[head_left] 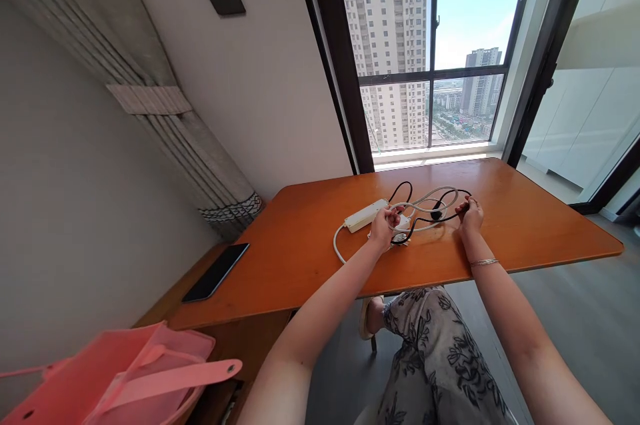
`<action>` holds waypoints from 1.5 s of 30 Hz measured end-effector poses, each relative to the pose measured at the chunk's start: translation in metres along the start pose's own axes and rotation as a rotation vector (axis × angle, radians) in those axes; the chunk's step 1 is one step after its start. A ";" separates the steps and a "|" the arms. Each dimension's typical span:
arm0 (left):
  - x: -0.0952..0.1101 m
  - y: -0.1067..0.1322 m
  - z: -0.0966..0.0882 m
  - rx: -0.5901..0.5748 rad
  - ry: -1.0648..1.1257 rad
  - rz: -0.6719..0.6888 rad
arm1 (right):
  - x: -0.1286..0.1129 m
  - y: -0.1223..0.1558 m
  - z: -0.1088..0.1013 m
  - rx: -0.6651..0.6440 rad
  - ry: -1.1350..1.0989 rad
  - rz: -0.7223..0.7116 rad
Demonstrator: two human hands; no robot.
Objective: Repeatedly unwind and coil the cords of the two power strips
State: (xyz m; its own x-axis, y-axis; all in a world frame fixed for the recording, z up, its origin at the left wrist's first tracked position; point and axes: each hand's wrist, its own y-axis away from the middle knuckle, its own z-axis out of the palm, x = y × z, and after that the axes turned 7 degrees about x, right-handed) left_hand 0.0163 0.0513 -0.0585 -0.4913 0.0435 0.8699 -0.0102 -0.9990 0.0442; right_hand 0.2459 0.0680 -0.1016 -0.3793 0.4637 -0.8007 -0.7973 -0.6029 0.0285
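A white power strip (pixel 366 215) lies on the orange table (pixel 310 245), its white cord (pixel 338 248) curving off to the left. Loops of white and black cable (pixel 431 202) lie tangled to its right. My left hand (pixel 384 226) is closed on the cables just right of the strip. Farther right, my right hand (pixel 471 213), with a bracelet on its wrist, pinches the black cable at the far end of the loops.
A black phone (pixel 216 271) lies on the lower wooden ledge at the left. A pink bag (pixel 125 378) sits at the bottom left. Behind the table is a large window (pixel 430 52); my patterned trousers (pixel 435 358) show under the table edge.
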 end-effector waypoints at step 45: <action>-0.019 0.006 -0.021 -0.338 -1.020 0.525 | -0.068 0.065 -0.002 -0.102 -0.130 -0.371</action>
State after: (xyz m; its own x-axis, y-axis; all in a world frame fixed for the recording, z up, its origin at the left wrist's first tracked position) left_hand 0.0071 0.0441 -0.0852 0.4126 -0.5333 0.7385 -0.3184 -0.8440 -0.4316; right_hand 0.2203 -0.0038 -0.0465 -0.1360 0.7363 -0.6628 -0.8430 -0.4375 -0.3130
